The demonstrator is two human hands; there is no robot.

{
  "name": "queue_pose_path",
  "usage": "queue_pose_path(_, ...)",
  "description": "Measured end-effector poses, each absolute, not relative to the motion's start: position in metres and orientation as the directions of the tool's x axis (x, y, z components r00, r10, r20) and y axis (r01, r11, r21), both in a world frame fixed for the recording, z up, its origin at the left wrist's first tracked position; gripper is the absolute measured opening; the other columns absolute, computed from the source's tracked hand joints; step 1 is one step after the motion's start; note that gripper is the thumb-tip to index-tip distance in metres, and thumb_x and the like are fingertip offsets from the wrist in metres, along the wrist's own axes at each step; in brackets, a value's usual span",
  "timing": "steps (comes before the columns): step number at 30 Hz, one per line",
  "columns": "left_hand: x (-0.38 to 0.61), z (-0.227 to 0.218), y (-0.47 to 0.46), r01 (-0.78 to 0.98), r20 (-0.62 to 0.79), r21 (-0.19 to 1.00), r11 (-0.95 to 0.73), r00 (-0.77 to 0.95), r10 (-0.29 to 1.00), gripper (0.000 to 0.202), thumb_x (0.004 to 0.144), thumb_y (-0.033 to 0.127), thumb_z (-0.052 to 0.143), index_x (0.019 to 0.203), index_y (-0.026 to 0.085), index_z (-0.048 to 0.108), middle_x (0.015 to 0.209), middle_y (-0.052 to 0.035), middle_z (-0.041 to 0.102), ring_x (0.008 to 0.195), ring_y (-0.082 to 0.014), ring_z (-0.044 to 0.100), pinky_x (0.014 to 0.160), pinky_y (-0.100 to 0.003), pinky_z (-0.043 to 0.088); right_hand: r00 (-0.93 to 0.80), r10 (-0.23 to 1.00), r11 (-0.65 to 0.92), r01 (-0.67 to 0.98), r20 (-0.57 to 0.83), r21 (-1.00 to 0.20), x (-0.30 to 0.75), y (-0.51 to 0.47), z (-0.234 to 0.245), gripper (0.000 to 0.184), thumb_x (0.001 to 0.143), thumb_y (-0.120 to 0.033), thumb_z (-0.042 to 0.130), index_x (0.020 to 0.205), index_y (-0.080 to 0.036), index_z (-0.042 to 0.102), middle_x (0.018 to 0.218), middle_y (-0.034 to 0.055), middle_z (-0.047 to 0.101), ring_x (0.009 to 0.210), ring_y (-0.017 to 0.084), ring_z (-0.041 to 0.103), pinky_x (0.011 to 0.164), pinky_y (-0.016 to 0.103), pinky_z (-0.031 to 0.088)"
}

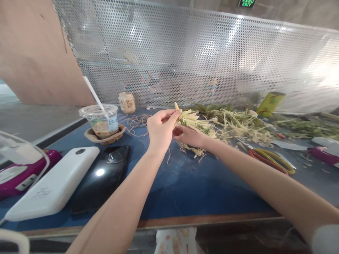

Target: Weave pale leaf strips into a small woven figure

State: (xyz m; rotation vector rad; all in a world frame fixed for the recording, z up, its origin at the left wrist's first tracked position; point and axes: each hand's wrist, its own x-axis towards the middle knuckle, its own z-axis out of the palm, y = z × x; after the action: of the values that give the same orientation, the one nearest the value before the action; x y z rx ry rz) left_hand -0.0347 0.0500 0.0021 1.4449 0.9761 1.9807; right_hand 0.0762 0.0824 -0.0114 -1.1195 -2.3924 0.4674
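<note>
My left hand [162, 127] is closed, with thumb and fingers pinched on a bunch of pale yellow-green dried plant strips [194, 118]. A short pale tip sticks up above its fingertips, and the strips fan out to the right. Just below the bunch, my right hand [191, 135] has its fingers curled in close to the left hand. What those fingers hold is hidden. Loose curled plant bits [196, 151] lie on the blue tabletop [174, 187] under my right hand.
At right are a heap of dried plants [238, 123], red-and-yellow-handled scissors [272, 160] and a green packet [270, 104]. To the left are a plastic cup [102, 121], brown string [137, 123], a phone [103, 180], a white power bank [55, 187] and a purple power strip [26, 180].
</note>
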Motion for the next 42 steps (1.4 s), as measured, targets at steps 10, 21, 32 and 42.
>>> queue_pose_path(10, -0.036, 0.002, 0.053, -0.084, 0.532, 0.803, -0.59, -0.348, 0.772, 0.021, 0.065, 0.032, 0.067, 0.078, 0.016, 0.071, 0.074, -0.0046, 0.071, 0.07, -0.0156, 0.064, 0.065, -0.025, 0.05, -0.452, 0.836, 0.505, 0.413, 0.311, -0.758, 0.09, 0.087, 0.002, 0.011, 0.073, -0.018, 0.056, 0.08, -0.012, 0.062, 0.077, 0.0036, 0.068, 0.075, 0.015, 0.064, 0.075, 0.03, 0.048)
queue_pose_path(21, -0.029, 0.001, 0.046, -0.069, 0.509, 0.856, -0.513, -0.066, 0.858, 0.012, 0.061, 0.027, 0.071, 0.07, 0.018, 0.072, 0.082, -0.0053, 0.07, 0.082, -0.0177, 0.063, 0.078, -0.031, 0.047, -0.02, 0.872, 0.475, 0.28, 0.489, -0.834, 0.138, 0.062, 0.033, 0.015, 0.064, -0.025, 0.068, 0.075, -0.016, 0.066, 0.077, 0.0045, 0.07, 0.077, 0.017, 0.065, 0.08, 0.035, 0.05)
queue_pose_path(32, -0.02, -0.003, 0.036, 0.006, 0.59, 0.807, -0.59, 0.007, 0.807, 0.006, 0.062, 0.023, 0.071, 0.068, 0.021, 0.071, 0.08, -0.0029, 0.07, 0.084, -0.0181, 0.062, 0.082, -0.032, 0.046, -0.232, 0.905, 0.361, -0.02, 0.356, -0.932, 0.143, 0.047, 0.015, 0.01, 0.064, -0.021, 0.069, 0.07, -0.017, 0.063, 0.068, -0.002, 0.068, 0.067, 0.009, 0.064, 0.072, 0.024, 0.052)
queue_pose_path(42, -0.022, -0.004, 0.037, 0.163, 0.623, 0.774, -0.612, -0.021, 0.782, 0.008, 0.064, 0.024, 0.07, 0.071, 0.021, 0.071, 0.078, -0.0015, 0.07, 0.076, -0.0167, 0.062, 0.076, -0.03, 0.047, -0.244, 0.898, 0.349, -0.115, 0.367, -0.93, 0.144, 0.045, 0.013, 0.012, 0.063, -0.023, 0.07, 0.068, -0.017, 0.06, 0.069, -0.0018, 0.067, 0.067, 0.009, 0.063, 0.065, 0.021, 0.05)
